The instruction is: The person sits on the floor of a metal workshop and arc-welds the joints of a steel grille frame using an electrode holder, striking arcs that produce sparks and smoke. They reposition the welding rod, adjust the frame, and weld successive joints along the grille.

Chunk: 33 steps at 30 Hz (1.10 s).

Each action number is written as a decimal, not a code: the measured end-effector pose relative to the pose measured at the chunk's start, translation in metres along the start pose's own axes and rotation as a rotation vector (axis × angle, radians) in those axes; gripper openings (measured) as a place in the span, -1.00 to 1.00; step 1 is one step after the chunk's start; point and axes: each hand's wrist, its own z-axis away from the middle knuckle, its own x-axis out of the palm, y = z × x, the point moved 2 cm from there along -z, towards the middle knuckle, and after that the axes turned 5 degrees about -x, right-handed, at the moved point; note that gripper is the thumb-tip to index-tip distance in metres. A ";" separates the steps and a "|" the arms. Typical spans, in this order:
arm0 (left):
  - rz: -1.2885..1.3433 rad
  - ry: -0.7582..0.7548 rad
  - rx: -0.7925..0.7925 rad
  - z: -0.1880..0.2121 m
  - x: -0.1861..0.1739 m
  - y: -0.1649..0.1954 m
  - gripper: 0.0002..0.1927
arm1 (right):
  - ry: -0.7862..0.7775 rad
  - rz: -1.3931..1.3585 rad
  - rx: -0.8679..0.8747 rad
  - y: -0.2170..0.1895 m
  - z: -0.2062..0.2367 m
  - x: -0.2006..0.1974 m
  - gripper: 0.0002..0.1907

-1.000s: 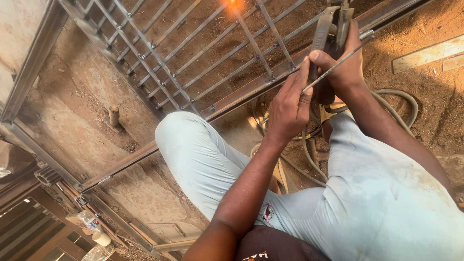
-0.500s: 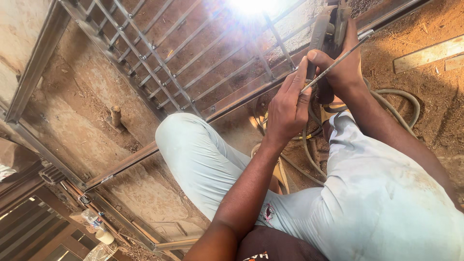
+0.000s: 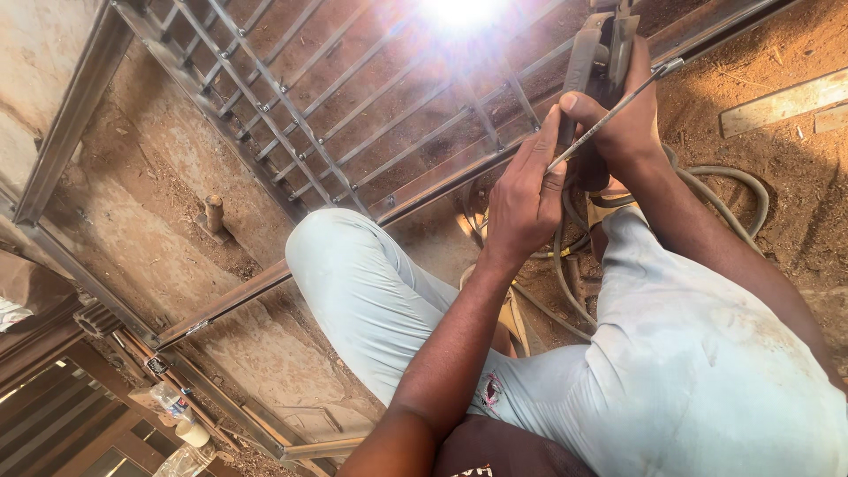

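You're mid-weld, by the look of it: an arc glare (image 3: 459,11) burns at the top edge of the metal grille (image 3: 291,106) lying on the dirt floor (image 3: 777,53).

Your right hand (image 3: 632,124) is wrapped shut around the electrode holder (image 3: 601,53), wrist bent up toward the bars. Your left hand (image 3: 526,190) pinches the thin welding rod (image 3: 614,110) between thumb and fingertips about mid-length, steadying it; the rod runs slanted across both hands, and its tip is lost in the glare.

Both forearms reach forward over your raised knees. The cable (image 3: 733,181) loops on the ground just right of your right wrist.

As I read it, the next move needs a steady left-hand pinch, fingers well back from the hot end, and feeding the rod down evenly.
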 end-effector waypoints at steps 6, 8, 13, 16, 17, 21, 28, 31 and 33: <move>0.017 -0.007 -0.002 0.000 -0.001 0.000 -0.49 | 0.009 0.032 0.024 -0.005 -0.001 0.002 -0.04; 0.021 -0.007 -0.004 0.000 -0.001 0.000 -0.49 | 0.012 0.045 0.057 -0.006 -0.001 0.001 -0.04; 0.003 0.003 -0.004 0.000 -0.001 -0.001 -0.48 | -0.030 -0.006 0.003 -0.003 -0.002 0.000 -0.14; 0.009 0.000 -0.019 0.000 -0.001 -0.002 -0.48 | -0.026 -0.050 0.016 0.003 -0.002 -0.001 -0.12; 0.012 -0.002 -0.022 0.000 -0.001 -0.002 -0.48 | -0.020 -0.070 0.034 0.004 -0.002 -0.001 -0.10; 0.020 -0.004 -0.021 -0.001 -0.001 -0.002 -0.47 | -0.024 -0.025 -0.012 0.003 -0.003 0.000 -0.15; 0.054 -0.002 -0.001 -0.003 -0.002 -0.003 -0.49 | -0.020 -0.013 0.028 -0.005 -0.005 0.003 -0.16; 0.046 0.000 -0.004 -0.002 -0.002 -0.003 -0.48 | -0.013 -0.051 0.036 -0.008 -0.005 0.005 -0.16; 0.024 0.007 -0.001 -0.002 -0.001 -0.004 -0.48 | -0.006 -0.060 0.052 -0.009 -0.005 0.006 -0.15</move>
